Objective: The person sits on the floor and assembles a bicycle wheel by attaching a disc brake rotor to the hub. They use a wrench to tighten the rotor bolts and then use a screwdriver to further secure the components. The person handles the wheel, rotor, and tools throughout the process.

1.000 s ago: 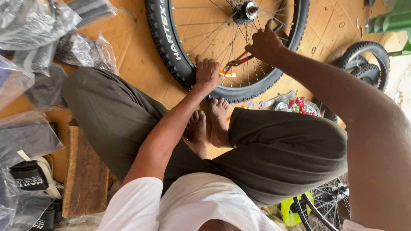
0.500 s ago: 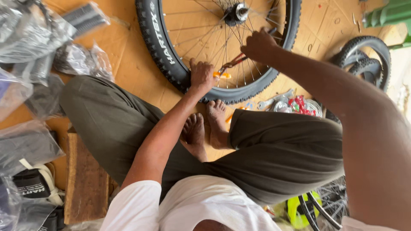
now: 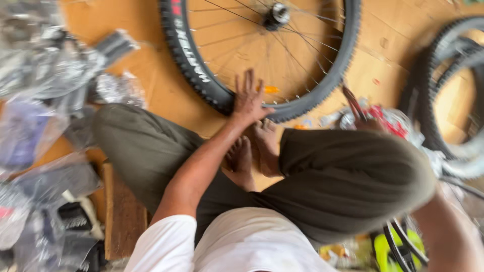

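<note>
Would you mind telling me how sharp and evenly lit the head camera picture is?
Head view: motion blur throughout; the left hand on the black knobby bicycle tyre stays readable, the clear plastic bags are smeared; soft, even light, no harsh shadows.

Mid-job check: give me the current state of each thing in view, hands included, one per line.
Left hand: open, fingers spread, pressed on the tyre.
Right hand: mostly hidden behind the knee; grip unclear.
Red-handled tool: sticking up beside the right hand, blurred.
Bicycle wheel: lying flat on the floor, tyre fitted.
Second tyre: lying at the right.
Plastic bags: heaped at the left.
</note>
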